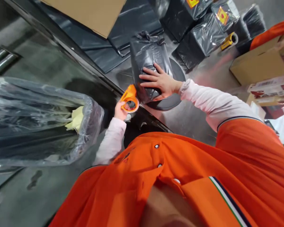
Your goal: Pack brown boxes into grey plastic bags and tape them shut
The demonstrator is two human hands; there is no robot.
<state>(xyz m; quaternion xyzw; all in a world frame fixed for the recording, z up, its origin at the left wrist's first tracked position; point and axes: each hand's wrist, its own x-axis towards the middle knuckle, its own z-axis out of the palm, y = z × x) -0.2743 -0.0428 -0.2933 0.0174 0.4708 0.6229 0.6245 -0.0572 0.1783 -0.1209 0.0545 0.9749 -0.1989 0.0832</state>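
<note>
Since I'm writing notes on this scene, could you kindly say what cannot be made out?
Head view: contents of the black package, hidden by its wrapping.
Head view: part of the left hand, hidden by the tape dispenser.
Head view: cardboard, cut off by the top edge.
Head view: wording on the yellow labels, too small.

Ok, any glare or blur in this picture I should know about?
Head view: glints streak the black package under the right hand; head view, left: glare marks the clear plastic bag; head view, right: print on the white box is too soft to read.
</note>
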